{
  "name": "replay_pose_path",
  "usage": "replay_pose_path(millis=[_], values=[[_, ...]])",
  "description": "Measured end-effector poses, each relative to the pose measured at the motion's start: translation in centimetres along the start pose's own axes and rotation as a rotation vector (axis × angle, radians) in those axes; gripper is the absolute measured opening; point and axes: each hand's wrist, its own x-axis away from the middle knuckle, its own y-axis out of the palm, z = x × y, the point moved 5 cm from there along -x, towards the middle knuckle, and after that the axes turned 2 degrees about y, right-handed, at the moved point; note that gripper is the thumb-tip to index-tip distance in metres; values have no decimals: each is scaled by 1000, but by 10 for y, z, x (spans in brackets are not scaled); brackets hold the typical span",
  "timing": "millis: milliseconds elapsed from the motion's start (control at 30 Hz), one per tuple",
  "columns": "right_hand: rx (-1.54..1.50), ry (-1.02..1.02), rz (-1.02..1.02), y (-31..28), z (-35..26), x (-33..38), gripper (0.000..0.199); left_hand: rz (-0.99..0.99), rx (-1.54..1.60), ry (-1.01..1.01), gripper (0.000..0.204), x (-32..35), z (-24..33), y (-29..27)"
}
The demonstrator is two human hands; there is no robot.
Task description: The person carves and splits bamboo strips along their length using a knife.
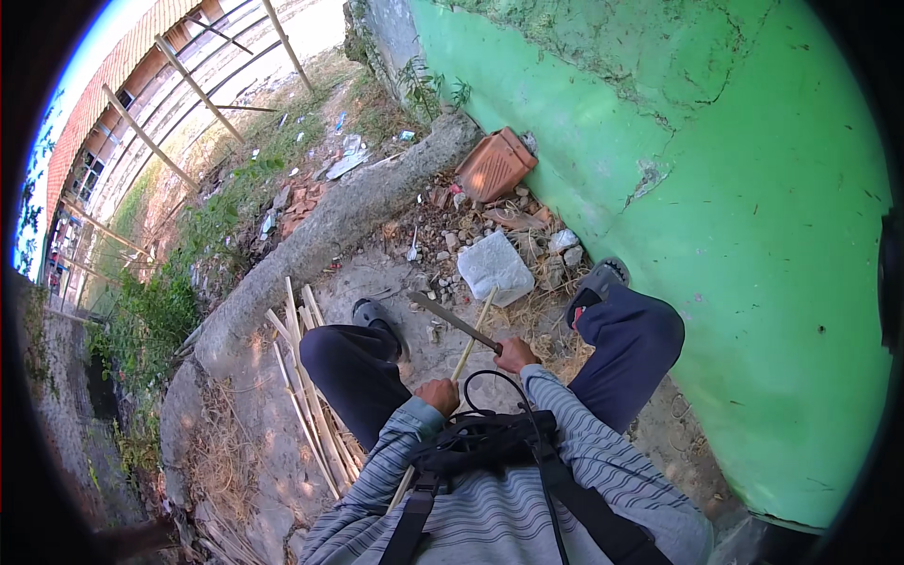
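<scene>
My left hand [439, 396] is closed around a thin, pale bamboo strip [461, 360]. The strip slants up from beside my body, and its far end rests against a whitish stone-like block [493, 263] on the ground. In my right hand [516, 355] is the handle of a long-bladed knife [447, 317]. Its blade points away to the left and crosses the strip; whether the two touch I cannot tell. On the ground beside my left leg lie several split bamboo strips [311, 405], partly hidden by my knee.
A green wall [753, 254] with peeling plaster rises at the right. An orange clay tile piece [496, 165] leans by it above stones and rubble. A raised concrete ridge [320, 231] curves along the left, with plants [160, 320] and pole fencing [198, 89] beyond.
</scene>
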Motion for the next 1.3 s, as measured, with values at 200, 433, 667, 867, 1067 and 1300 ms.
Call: replay_pose_path(millis=[200, 433, 667, 867, 1067, 1300], values=[[35, -127, -104, 8, -18, -2, 30, -20, -27, 12, 38, 0, 1, -1], [-28, 269, -61, 2, 26, -10, 27, 8, -28, 4, 43, 0, -1, 3], [-45, 14, -83, -3, 4, -2, 26, 4, -17, 11, 46, -2, -2, 1], [-39, 146, -183, 9, 9, -2, 30, -26, -28, -26, 43, 0, -3, 5], [-100, 316, -1, 8, 55, -13, 31, -36, -3, -25, 43, -3, 1, 6], [-92, 5, -107, 1, 10, -4, 29, -16, -39, -10, 43, -6, -5, 7]])
